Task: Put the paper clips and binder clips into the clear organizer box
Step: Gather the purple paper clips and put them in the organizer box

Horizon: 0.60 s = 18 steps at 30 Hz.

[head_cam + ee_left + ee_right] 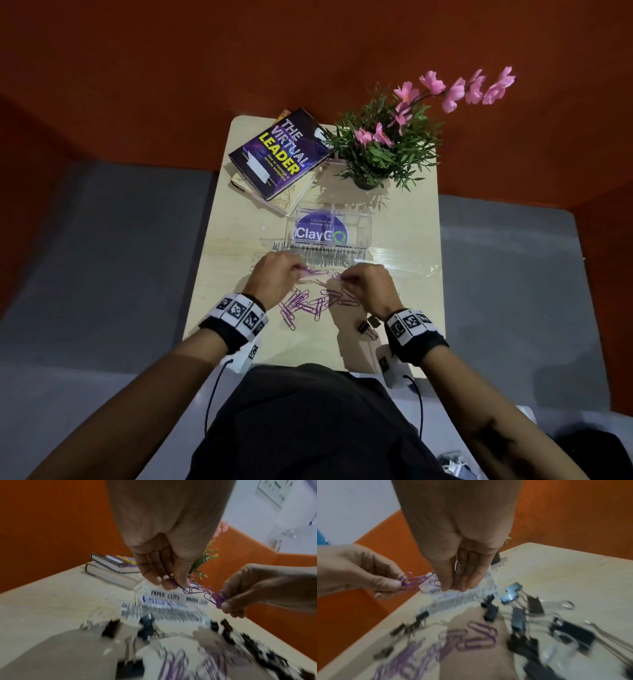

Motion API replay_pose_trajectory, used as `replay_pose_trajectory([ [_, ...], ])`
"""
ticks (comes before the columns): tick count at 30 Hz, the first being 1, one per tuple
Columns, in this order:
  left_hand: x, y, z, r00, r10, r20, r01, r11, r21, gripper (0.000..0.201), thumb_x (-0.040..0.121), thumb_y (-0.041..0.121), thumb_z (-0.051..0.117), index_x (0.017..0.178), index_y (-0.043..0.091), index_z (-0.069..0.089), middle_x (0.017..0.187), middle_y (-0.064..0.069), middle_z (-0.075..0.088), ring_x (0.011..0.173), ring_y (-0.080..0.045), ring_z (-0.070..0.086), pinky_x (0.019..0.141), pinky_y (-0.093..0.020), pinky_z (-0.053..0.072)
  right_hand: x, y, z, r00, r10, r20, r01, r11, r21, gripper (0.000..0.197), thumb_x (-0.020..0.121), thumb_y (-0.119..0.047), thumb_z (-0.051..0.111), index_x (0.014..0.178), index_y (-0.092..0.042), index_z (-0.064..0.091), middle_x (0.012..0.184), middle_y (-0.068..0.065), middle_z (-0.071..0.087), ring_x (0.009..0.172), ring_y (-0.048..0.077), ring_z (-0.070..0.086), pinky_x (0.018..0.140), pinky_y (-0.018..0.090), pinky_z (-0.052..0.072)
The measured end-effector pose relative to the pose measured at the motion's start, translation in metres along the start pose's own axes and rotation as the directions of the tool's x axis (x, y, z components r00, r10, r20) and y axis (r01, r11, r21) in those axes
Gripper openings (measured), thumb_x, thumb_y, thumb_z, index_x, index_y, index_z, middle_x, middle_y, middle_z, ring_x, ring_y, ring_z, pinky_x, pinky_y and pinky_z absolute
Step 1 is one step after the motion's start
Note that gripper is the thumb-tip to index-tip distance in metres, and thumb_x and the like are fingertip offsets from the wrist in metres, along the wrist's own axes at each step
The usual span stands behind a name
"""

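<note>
My left hand [295,272] and right hand [346,279] hover close together just in front of the clear organizer box [356,222], which bears handwritten compartment labels [164,595]. Each hand pinches a small bunch of purple paper clips; the left hand's bunch [190,588] and the right hand's bunch [217,598] hang tangled between them. More purple paper clips [308,305] lie scattered on the table below my hands. Black binder clips [518,620] lie on the table to the right, one pair showing by my right wrist [368,323].
Two stacked books [277,154] sit at the table's back left and a potted plant with pink flowers [380,150] at the back right. A strip of clear film [404,267] lies in front of the box. Orange walls surround the small beige table [233,274].
</note>
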<state>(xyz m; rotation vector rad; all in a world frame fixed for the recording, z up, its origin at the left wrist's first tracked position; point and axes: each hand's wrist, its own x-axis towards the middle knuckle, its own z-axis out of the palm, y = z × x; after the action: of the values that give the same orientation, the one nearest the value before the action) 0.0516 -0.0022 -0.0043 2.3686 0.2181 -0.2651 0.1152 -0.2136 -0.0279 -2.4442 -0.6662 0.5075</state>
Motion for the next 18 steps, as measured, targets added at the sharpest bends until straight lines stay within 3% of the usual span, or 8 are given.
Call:
replay_pose_trajectory([
  [3, 0.027, 0.009, -0.021, 0.994, -0.02, -0.107, 0.018, 1.0, -0.022, 0.008, 0.085, 0.012, 0.07, 0.091, 0.013, 0.075, 0.089, -0.003, 0.073, 0.076, -0.017, 0.067, 0.076, -0.032, 0.057, 0.018, -0.009, -0.018, 0.995, 0.052, -0.08, -0.046, 0.996, 0.082, 0.005, 0.08, -0.019, 0.076, 0.081, -0.015, 0.075, 0.079, 0.003, 0.075, 0.071, 0.019, 0.067, 0.067, 0.037, 0.056],
  [6, 0.059, 0.013, -0.032, 0.984, -0.044, -0.175, 0.053, 0.997, 0.05, 0.005, 0.086, 0.013, 0.071, 0.09, 0.013, 0.074, 0.089, -0.006, 0.074, 0.077, -0.021, 0.067, 0.076, -0.036, 0.058, 0.039, -0.025, -0.034, 0.989, 0.097, -0.115, -0.083, 0.99, 0.117, 0.004, 0.08, -0.019, 0.076, 0.081, -0.015, 0.076, 0.076, 0.001, 0.075, 0.069, 0.016, 0.067, 0.068, 0.035, 0.058],
  [10, 0.085, 0.019, -0.028, 0.992, -0.086, -0.091, 0.098, 0.985, 0.139, 0.009, 0.083, 0.018, 0.074, 0.092, 0.014, 0.075, 0.087, -0.007, 0.075, 0.074, -0.024, 0.066, 0.074, -0.037, 0.058, 0.07, -0.049, -0.051, 0.98, 0.124, -0.155, -0.116, 0.991, 0.061, 0.005, 0.084, -0.013, 0.072, 0.084, -0.01, 0.076, 0.073, 0.006, 0.072, 0.063, 0.015, 0.06, 0.062, 0.025, 0.05],
  [13, 0.079, 0.018, -0.024, 0.989, -0.101, -0.109, 0.116, 0.984, 0.139, 0.017, 0.082, 0.014, 0.075, 0.1, 0.012, 0.074, 0.092, -0.011, 0.075, 0.079, -0.028, 0.067, 0.076, -0.037, 0.057, 0.09, -0.06, -0.049, 0.98, 0.158, -0.122, -0.157, 0.987, 0.016, 0.007, 0.085, -0.01, 0.07, 0.086, -0.006, 0.075, 0.07, 0.006, 0.064, 0.058, 0.015, 0.053, 0.055, 0.023, 0.043],
  [15, 0.065, 0.014, -0.023, 0.981, -0.083, -0.174, 0.11, 0.982, 0.153, 0.017, 0.086, 0.008, 0.068, 0.102, 0.012, 0.073, 0.097, -0.013, 0.074, 0.082, -0.03, 0.067, 0.075, -0.036, 0.056, 0.098, -0.065, -0.044, 0.985, 0.157, -0.075, -0.159, 0.987, -0.013, 0.008, 0.083, -0.011, 0.071, 0.089, -0.008, 0.075, 0.076, 0.006, 0.067, 0.065, 0.019, 0.056, 0.06, 0.022, 0.039],
  [18, 0.035, 0.007, -0.019, 0.982, -0.057, -0.179, 0.086, 0.984, 0.159, 0.019, 0.088, 0.005, 0.062, 0.101, 0.013, 0.073, 0.101, -0.012, 0.073, 0.084, -0.03, 0.066, 0.074, -0.036, 0.055, 0.099, -0.064, -0.036, 0.992, 0.124, -0.03, -0.126, 0.989, -0.074, 0.012, 0.081, -0.018, 0.074, 0.092, -0.014, 0.076, 0.081, 0.008, 0.074, 0.069, 0.024, 0.064, 0.063, 0.026, 0.047],
])
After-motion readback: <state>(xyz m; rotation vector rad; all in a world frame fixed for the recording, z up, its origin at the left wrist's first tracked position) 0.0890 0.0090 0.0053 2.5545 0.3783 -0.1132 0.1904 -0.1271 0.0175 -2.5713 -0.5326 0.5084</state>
